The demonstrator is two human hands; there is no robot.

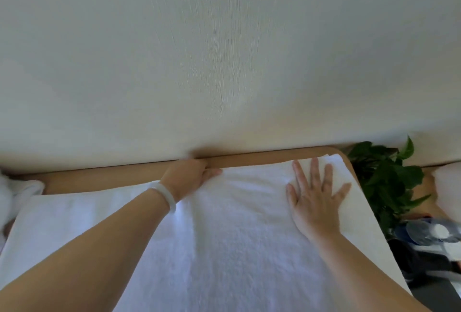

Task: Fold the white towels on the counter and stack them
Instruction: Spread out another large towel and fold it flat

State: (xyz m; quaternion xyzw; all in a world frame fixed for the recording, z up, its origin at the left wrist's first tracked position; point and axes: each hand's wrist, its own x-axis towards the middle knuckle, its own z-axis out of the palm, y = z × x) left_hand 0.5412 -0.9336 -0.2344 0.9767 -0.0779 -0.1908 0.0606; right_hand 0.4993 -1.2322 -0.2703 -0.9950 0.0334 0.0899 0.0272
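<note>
A large white towel (224, 231) lies spread over the wooden counter (249, 158), reaching the counter's right end. My right hand (315, 193) lies flat on the towel near its far right corner, fingers straight and spread. My left hand (193, 174), with a pale bangle at the wrist, is at the towel's far edge near the wall; its fingers curl round that edge. Another bunched white towel (15, 194) sits at the far left of the counter, partly out of view.
A pale wall (224, 62) rises right behind the counter. A green leafy plant (384, 182) stands past the counter's right end. Below it lie a clear plastic bottle (431, 231) and dark items. Another white thing (449, 187) shows at the right edge.
</note>
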